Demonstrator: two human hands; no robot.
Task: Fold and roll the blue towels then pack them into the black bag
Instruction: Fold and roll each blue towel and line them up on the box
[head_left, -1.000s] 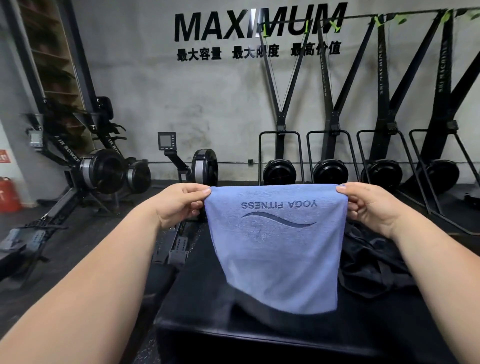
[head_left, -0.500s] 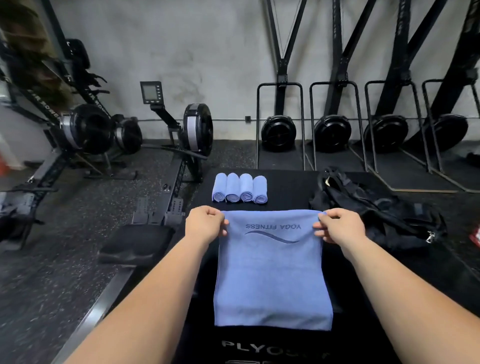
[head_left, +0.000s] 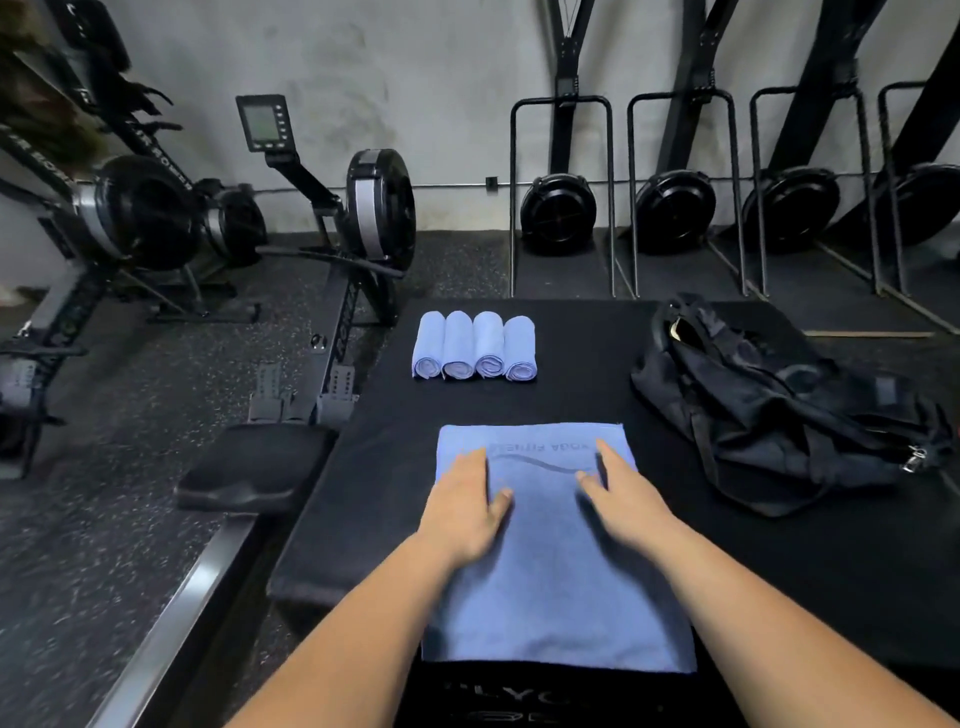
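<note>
Gym flooring was that speckled black rubber (head_left: 130, 519), with a rowing machine (head_left: 363, 208) off to the left and ski trainers (head_left: 558, 213) lined up along the far wall. Worktop (head_left: 582, 395) was a black padded plyo box, matte and a bit grippy looking, probably handy for keeping cloth from sliding.

One blue towel (head_left: 556, 582) lay spread flat in the near middle, with a soft terry nap and its printed logo at the far end. The left hand (head_left: 465, 512) and right hand (head_left: 623, 499) both lay palm down on its far half, fingers straight. Neither grip was closed on anything; they were just pressing on the fabric. My guess was smoothing out wrinkles so the fold would come out square.

Four rolled towels (head_left: 474, 347) sat side by side at the far left of the worktop, touching. They were tight little cylinders with the spiral ends facing near.

The black bag (head_left: 779, 410) was slumped on the right, floppy with loose straps. I couldn't see anything blue in it, so I judged packing not yet begun.
</note>
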